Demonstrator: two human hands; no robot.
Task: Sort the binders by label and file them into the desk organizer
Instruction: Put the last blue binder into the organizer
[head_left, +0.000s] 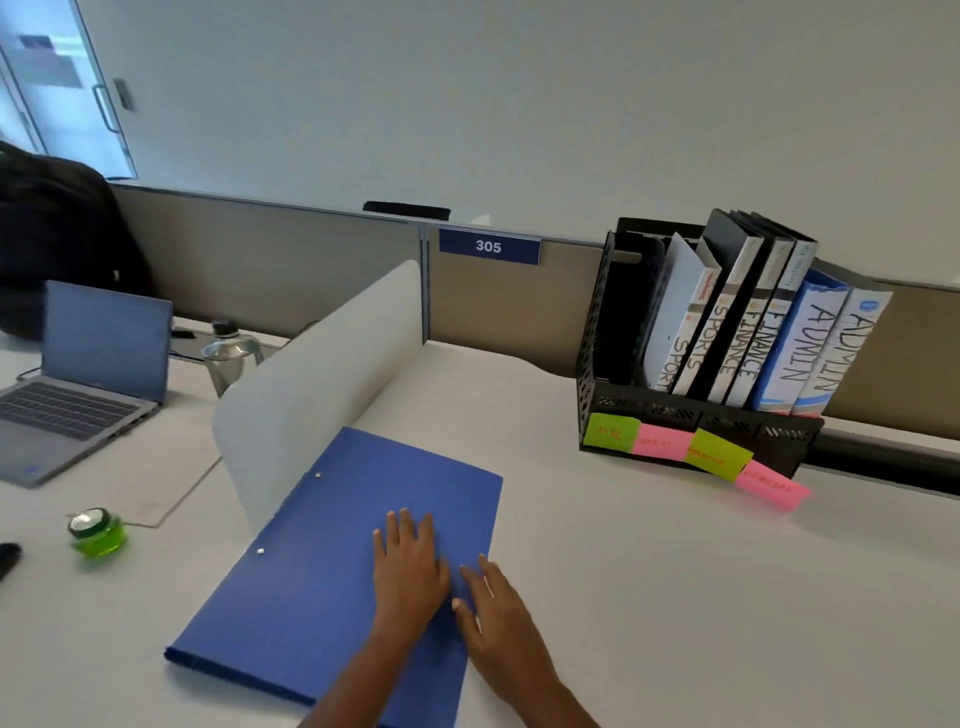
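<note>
I see the blue binder (332, 561) lying flat on the tabletop (675, 597), under both hands. My left hand (410, 571) rests palm-down on its cover, fingers spread, gripping nothing; my right hand (498, 618) lies flat and open at its right edge. The desk organizer (691, 415) stands at two o'clock.

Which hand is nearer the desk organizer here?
Right. The right hand lies at the blue binder's right edge, on the desk organizer's side; the left hand rests flat on the cover, farther left.
</note>
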